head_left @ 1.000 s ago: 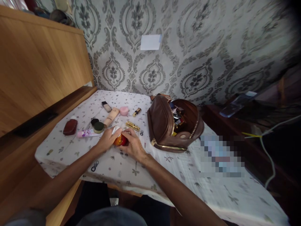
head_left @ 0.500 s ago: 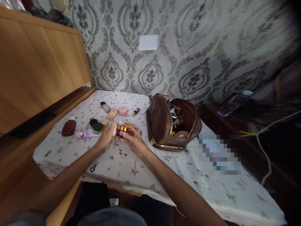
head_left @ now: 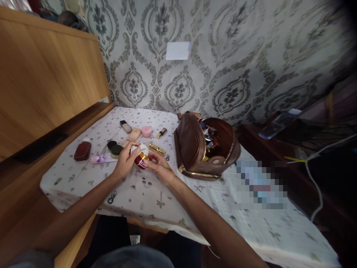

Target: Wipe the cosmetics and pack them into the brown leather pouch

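Note:
Above the table, a small red cosmetic jar (head_left: 141, 160) with a gold lid is tilted between my two hands. My right hand (head_left: 161, 167) grips it from the right side with thumb and fingers. A crumpled white cloth (head_left: 143, 149) is pinched in my left hand (head_left: 126, 160) and pressed on the jar's lid. Gold lipstick tubes (head_left: 157, 149) lie just beyond my right hand. Close to my left hand are a dark green round jar (head_left: 116, 150), a pink and purple tube (head_left: 103, 159) and a beige tube (head_left: 132, 137).
A brown cosmetic bag (head_left: 192, 145) stands open on the right, with several items inside. Farther back lie a pink round container (head_left: 146, 131), a black-and-gold lipstick (head_left: 161, 133) and a foundation bottle (head_left: 126, 127). A dark red bottle (head_left: 83, 150) is at left, by the wooden cabinet (head_left: 52, 67).
The jar has been tipped, its lid leaning away and its label now showing. The white cloth has moved over the lid with my left hand. Gold tubes behind are more exposed.

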Motion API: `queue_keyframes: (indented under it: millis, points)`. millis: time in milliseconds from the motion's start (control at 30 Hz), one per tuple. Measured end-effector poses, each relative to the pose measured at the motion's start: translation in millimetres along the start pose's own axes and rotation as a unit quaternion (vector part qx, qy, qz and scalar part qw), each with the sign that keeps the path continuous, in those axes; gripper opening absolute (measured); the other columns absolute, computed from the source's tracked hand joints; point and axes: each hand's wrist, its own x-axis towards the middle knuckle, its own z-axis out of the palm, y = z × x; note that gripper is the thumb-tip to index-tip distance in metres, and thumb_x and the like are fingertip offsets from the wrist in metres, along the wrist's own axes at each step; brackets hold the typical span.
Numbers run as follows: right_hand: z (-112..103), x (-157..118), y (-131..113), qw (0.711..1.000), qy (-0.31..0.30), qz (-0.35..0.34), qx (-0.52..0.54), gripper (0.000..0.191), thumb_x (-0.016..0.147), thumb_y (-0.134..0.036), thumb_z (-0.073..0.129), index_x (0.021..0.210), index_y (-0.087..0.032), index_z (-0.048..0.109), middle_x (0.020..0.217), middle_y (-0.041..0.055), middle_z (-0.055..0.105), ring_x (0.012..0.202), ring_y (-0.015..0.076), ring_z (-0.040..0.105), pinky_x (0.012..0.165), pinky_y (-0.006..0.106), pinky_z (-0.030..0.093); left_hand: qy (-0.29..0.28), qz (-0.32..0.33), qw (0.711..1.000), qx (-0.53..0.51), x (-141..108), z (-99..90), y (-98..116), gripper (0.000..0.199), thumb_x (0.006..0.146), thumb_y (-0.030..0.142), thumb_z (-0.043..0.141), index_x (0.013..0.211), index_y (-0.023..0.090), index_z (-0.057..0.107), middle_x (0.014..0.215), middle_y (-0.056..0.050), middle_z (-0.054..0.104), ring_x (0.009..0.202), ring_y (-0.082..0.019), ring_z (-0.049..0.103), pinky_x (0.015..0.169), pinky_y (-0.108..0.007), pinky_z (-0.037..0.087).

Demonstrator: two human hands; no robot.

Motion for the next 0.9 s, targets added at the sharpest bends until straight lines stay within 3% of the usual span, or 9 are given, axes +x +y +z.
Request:
queue_keyframes:
  millis: [100,267,367,467,567,700,900]
  points:
    - [1,0,-1,0.998,-0.002,0.029,0.055,0.053,0.056,-0.042,0.093,0.099,-0.021,0.07,0.103,0.0017,0.069,0.087,0.0176,0.067,0.081,0.033,0.057,-0.02,0.004,1.0,-0.004,-1,-0.4,1,0.033,0.096,0.045,0.049,0.108,0.018,0.064,0.093,-0.003,0.068,0.082,-0.018,0.062,0.078,-0.026,0.048]
    - [0,1,-6,0.995,-0.008,0.033,0.096,0.048,0.059,-0.044,0.092,0.095,-0.019,0.072,0.097,0.0026,0.072,0.088,0.0176,0.068,0.082,0.035,0.058,-0.046,0.041,0.998,0.013,-4,0.3,4,0.039,0.098,0.046,0.046,0.116,0.017,0.065,0.113,-0.008,0.072,0.102,-0.023,0.065,0.093,-0.032,0.049]
    - [-3,3,-6,0.995,0.025,0.018,0.093,0.044,0.058,-0.045,0.092,0.088,-0.019,0.071,0.089,0.0016,0.072,0.084,0.0171,0.067,0.083,0.035,0.057,-0.074,0.128,0.987,0.059,-6,1.1,3,0.037,0.099,0.04,0.045,0.122,0.018,0.064,0.124,-0.011,0.069,0.118,-0.026,0.062,0.106,-0.039,0.046]
    - [-5,4,-5,0.996,0.053,-0.016,0.067,0.042,0.058,-0.045,0.091,0.086,-0.02,0.072,0.087,0.0009,0.071,0.082,0.0171,0.065,0.084,0.034,0.054,-0.1,0.239,0.958,0.127,-9,2.3,2,0.039,0.098,0.033,0.048,0.134,0.021,0.057,0.138,-0.014,0.06,0.132,-0.028,0.053,0.115,-0.048,0.039]
    - [-4,4,-6,0.997,0.055,-0.035,0.038,0.042,0.059,-0.044,0.089,0.09,-0.021,0.074,0.09,0.001,0.072,0.084,0.0177,0.064,0.082,0.032,0.051,-0.104,0.276,0.939,0.177,-11,3.9,1,0.047,0.097,0.031,0.05,0.143,0.022,0.05,0.143,-0.015,0.055,0.136,-0.03,0.048,0.117,-0.051,0.036]
    - [-4,4,-8,0.998,0.049,-0.016,0.026,0.039,0.058,-0.037,0.089,0.09,-0.022,0.073,0.088,0.0002,0.072,0.081,0.0167,0.064,0.079,0.031,0.051,-0.101,0.215,0.958,0.162,-10,4.3,1,0.048,0.097,0.035,0.051,0.143,0.021,0.049,0.137,-0.015,0.059,0.13,-0.029,0.054,0.112,-0.046,0.042]
    - [0,1,-7,0.999,0.035,-0.028,0.022,0.043,0.054,-0.033,0.09,0.091,-0.023,0.071,0.098,0.0014,0.071,0.09,0.0192,0.066,0.085,0.035,0.053,-0.129,0.015,0.991,0.024,-2,-0.3,3,0.056,0.08,0.05,0.072,0.123,0.017,0.06,0.114,-0.01,0.069,0.102,-0.027,0.065,0.084,-0.034,0.055]
